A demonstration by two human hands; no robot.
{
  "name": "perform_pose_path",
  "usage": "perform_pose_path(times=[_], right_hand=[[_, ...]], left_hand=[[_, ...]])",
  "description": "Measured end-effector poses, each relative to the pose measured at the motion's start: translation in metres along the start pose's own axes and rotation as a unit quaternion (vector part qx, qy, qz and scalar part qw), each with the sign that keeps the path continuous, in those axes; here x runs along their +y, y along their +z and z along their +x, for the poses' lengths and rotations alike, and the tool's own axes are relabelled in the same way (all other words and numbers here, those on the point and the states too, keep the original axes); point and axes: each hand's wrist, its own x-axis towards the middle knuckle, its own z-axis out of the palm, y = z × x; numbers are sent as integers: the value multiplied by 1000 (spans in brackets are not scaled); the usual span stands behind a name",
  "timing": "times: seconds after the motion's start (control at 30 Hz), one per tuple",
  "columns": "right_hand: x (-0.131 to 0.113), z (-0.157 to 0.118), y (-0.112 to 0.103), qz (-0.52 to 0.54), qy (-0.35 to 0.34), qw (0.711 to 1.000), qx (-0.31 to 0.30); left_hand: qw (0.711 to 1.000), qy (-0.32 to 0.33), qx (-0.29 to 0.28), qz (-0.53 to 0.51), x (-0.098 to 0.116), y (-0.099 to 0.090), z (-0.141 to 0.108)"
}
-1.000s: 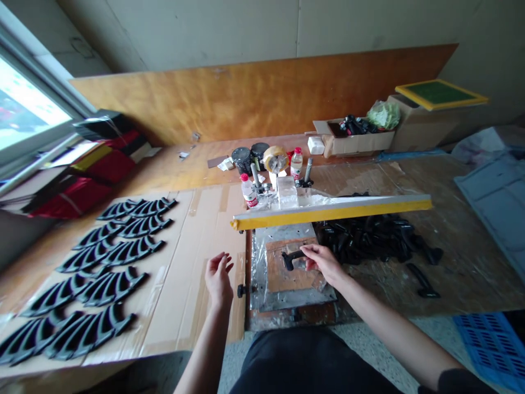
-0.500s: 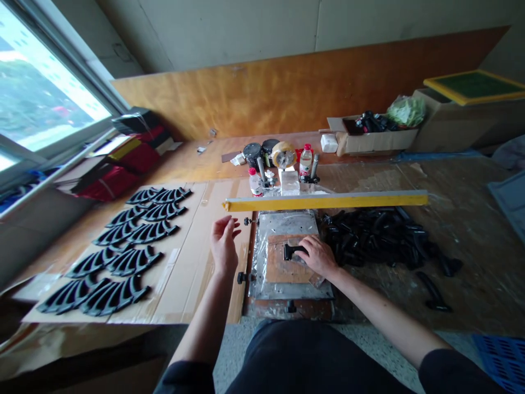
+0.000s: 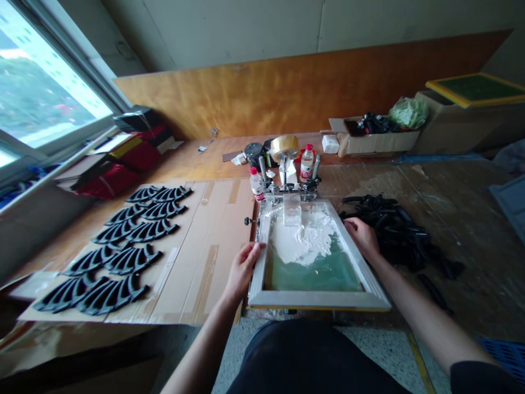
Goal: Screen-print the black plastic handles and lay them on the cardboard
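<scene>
A screen printing frame (image 3: 319, 299) lies lowered over the work plate, with white ink (image 3: 301, 238) spread on the upper part of its green mesh (image 3: 314, 278). My left hand (image 3: 243, 269) is closed at the frame's left rail, thumb along the edge. Against the right rail, my right hand (image 3: 363, 236) has curled fingers; whether they grip the rail or a black part there is hidden. Right beside that hand is a pile of black curved plastic parts (image 3: 404, 235). A clear block (image 3: 292, 210) hangs over the mesh's far end.
Rows of black curved parts (image 3: 118, 295) lie on cardboard (image 3: 184, 290) at left. Behind the frame stand a clamp with a tape roll (image 3: 285, 146), red-capped bottles (image 3: 306, 162) and a dark jar (image 3: 253, 153). An open carton (image 3: 379, 142) sits at back right.
The frame has swung down over the plate, hiding the black part placed there. My left hand has moved down and right to its rail; my right hand has moved right, off the plate.
</scene>
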Motion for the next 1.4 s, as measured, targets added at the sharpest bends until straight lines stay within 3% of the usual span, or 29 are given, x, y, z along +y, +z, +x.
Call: perform_pose_path(times=[0.07, 0.17, 0.23, 0.3, 0.4, 0.47, 0.63, 0.73, 0.83, 0.93, 1.0, 1.13, 1.2, 1.27, 1.33, 1.4], right_hand=[[-19, 17, -1, -26, -67, 997, 18], [-69, 31, 28, -81, -222, 971, -36], [-97, 36, 52, -129, -257, 952, -107], [-112, 36, 71, -163, -247, 938, -181], [-113, 23, 82, -193, -246, 921, -234], [-107, 6, 80, -212, -294, 902, -236], [-91, -35, 54, -216, -459, 810, -294], [-88, -34, 40, -182, -478, 790, -337], [-90, -24, 42, -140, -428, 828, -333], [-89, -29, 55, -134, -402, 872, -244], [-85, -41, 59, -142, -426, 866, -217], [-86, -47, 57, -130, -438, 849, -264], [-98, -32, 58, -125, -393, 874, -257], [-114, -7, 61, -123, -334, 911, -208], [-123, 24, 56, -120, -279, 939, -162], [-118, 54, 40, -103, -227, 959, -134]], left_hand=[[999, -37, -15, 33, -32, 0, -4], [994, -59, -15, 94, -69, 4, 0], [990, -63, -15, 125, -84, 6, 5], [988, -65, -23, 138, -92, 5, 9], [986, -63, -32, 153, -97, 3, 12], [984, -62, -35, 166, -97, 1, 12], [981, -66, -35, 180, -96, 1, 12], [981, -70, -34, 179, -96, 1, 12], [981, -72, -33, 179, -97, 1, 13], [983, -69, -33, 169, -98, 0, 13], [985, -67, -31, 155, -99, 0, 13], [987, -72, -29, 142, -99, 1, 12], [988, -73, -32, 133, -94, 1, 12], [990, -71, -41, 114, -82, -1, 9], [993, -69, -51, 79, -61, -3, 5], [996, -67, -48, 41, -33, -3, 1]])
